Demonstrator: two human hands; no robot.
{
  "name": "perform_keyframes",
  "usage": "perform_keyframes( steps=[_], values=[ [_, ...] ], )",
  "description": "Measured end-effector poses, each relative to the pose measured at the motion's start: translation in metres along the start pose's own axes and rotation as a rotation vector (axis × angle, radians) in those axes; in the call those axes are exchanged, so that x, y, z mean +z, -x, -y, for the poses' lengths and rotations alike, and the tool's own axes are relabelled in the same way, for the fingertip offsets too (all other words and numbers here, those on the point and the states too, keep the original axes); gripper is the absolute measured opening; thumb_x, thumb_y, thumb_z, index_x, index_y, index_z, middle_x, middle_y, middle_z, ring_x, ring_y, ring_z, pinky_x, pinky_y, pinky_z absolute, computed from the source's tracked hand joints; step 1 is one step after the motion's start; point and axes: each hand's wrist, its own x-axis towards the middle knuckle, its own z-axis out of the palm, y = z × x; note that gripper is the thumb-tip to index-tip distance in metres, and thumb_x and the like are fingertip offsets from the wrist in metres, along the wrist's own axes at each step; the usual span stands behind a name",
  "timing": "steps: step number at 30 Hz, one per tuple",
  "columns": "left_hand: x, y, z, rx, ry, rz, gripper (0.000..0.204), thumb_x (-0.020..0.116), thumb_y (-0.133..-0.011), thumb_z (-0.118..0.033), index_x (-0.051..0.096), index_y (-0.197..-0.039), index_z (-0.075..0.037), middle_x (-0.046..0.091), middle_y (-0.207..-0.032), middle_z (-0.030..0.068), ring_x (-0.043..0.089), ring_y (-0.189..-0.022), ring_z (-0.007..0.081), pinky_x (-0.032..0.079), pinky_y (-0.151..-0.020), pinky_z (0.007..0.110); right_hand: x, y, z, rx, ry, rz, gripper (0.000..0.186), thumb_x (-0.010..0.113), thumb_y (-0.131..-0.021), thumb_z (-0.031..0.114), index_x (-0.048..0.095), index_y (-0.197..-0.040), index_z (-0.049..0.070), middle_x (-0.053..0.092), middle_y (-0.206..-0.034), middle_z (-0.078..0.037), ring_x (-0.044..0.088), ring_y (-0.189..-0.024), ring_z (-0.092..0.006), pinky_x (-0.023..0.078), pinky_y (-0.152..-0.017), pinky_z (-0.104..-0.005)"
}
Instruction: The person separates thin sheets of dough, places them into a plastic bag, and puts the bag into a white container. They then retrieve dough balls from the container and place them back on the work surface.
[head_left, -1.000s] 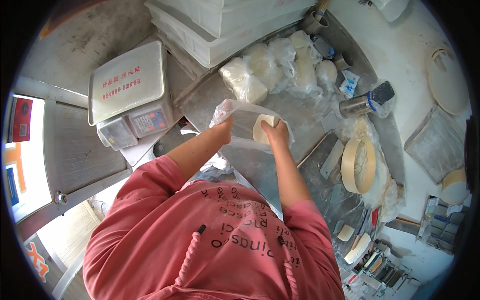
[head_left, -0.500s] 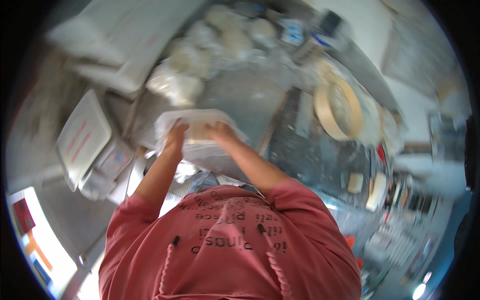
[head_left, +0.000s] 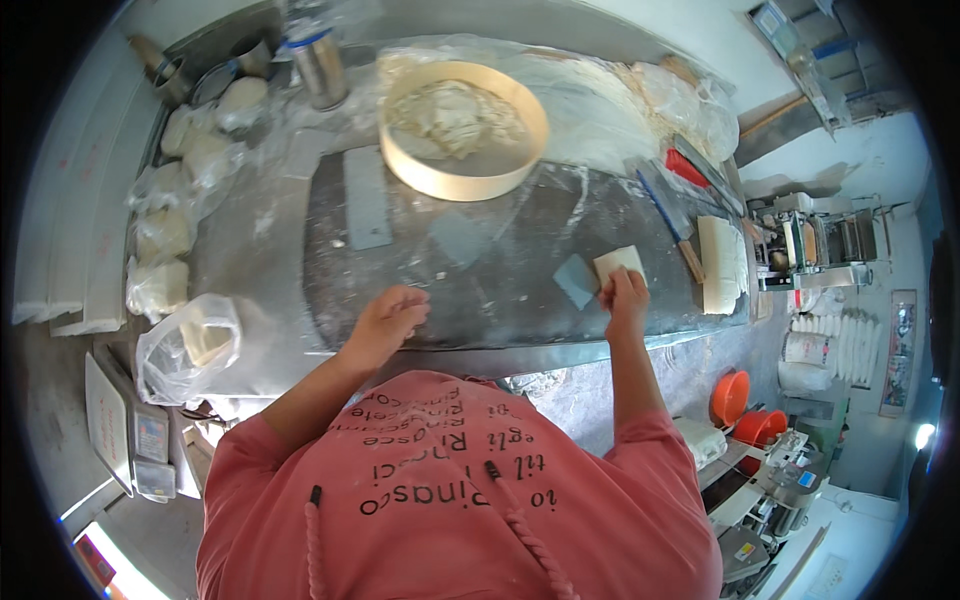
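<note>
My right hand [head_left: 626,300] grips the near edge of a small pale slab of dough [head_left: 617,260], which lies on the dark work board [head_left: 500,290]. Touching its left side is a flat bluish-grey scraper [head_left: 575,281]. My left hand [head_left: 390,318] hovers above the near part of the board, fingers loosely bent, with nothing in it. A clear plastic bag [head_left: 228,335] with a pale block [head_left: 203,342] inside sits on the metal table at the left. Near the board's right end lies a longer pale dough block [head_left: 718,262].
A round wooden sieve [head_left: 535,140] holding floury crumbs stands at the back. Beside it lies a long grey metal plate [head_left: 368,205]. A wooden-handled blade [head_left: 690,260] rests near the right. Several bagged dough balls [head_left: 165,235] line the left, with a metal canister [head_left: 318,70] behind.
Both hands have let go of the plastic bag, which now sits at the left. The view has swung right. My right hand has taken hold of the dough slab on the board.
</note>
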Motion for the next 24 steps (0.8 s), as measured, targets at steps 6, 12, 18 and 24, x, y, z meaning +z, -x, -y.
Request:
perform_keyframes(
  steps=[6,12,18,24],
  values=[
    [0.186,-0.137,-0.012,-0.007,-0.181,0.161,0.04,0.055,-0.085,-0.025,0.051,-0.117,-0.002,0.056,-0.111,0.0092,0.053,-0.099,0.0147,0.043,-0.079,0.026,-0.097,-0.037,-0.084,0.419,-0.465,-0.093,0.03,0.054,-0.087,0.034,0.048,-0.097,0.007,0.052,-0.087,-0.007,0.052,-0.073,-0.0184,0.044,-0.06,-0.0323],
    [0.264,-0.259,-0.017,0.355,-0.7,0.089,0.056,0.057,-0.078,-0.035,0.048,-0.121,-0.001,0.052,-0.113,0.0247,0.05,-0.107,0.0361,0.04,-0.092,0.04,-0.06,-0.085,-0.055,0.353,-0.414,0.141,0.031,0.051,-0.088,0.028,0.052,-0.11,0.006,0.054,-0.093,-0.004,0.047,-0.082,-0.0134,0.037,-0.074,-0.0297],
    [0.249,-0.316,-0.079,0.177,-0.908,-0.035,0.063,0.063,-0.072,-0.039,0.049,-0.121,-0.001,0.05,-0.112,0.0242,0.046,-0.109,0.0363,0.035,-0.095,0.04,-0.039,-0.165,-0.008,0.187,-0.345,0.344,0.034,0.052,-0.087,0.024,0.051,-0.112,0.003,0.054,-0.087,0.0,0.042,-0.069,-0.0092,0.036,-0.065,-0.0223],
    [0.222,-0.378,-0.121,0.217,-1.142,0.448,0.072,0.061,-0.071,-0.049,0.047,-0.124,-0.001,0.04,-0.124,0.0232,0.036,-0.118,0.0369,0.031,-0.099,0.041,-0.028,-0.166,0.007,0.713,-0.332,0.414,0.047,0.048,-0.089,0.042,0.048,-0.109,-0.001,0.058,-0.094,-0.011,0.059,-0.083,-0.0223,0.047,-0.069,-0.0334]
  ],
)
